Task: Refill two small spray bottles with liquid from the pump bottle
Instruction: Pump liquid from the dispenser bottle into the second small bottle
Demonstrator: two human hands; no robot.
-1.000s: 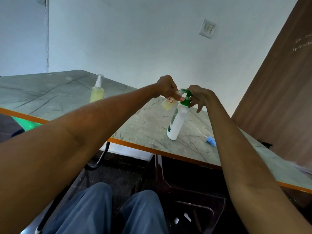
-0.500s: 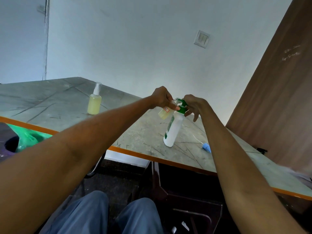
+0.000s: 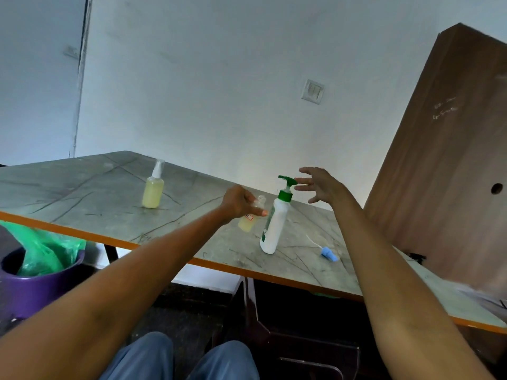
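The pump bottle (image 3: 271, 229) was white with a green pump head and collar, and a green-printed label down its side. The capped spray bottle (image 3: 153, 189) held pale yellow liquid under a clear, whitish sprayer. The open spray bottle (image 3: 250, 218) was pale yellow too, with a small white label edged in red. The loose sprayer (image 3: 328, 254) was light blue with a white tube. The table (image 3: 82, 193) was grey-green, veined with dark lines like marble, and edged in orange. The bin (image 3: 33, 286) was purple, lined with a green bag (image 3: 46, 250). The wall (image 3: 219, 78) was white, the board (image 3: 444, 160) brown wood-grain, the trousers (image 3: 153, 357) blue.
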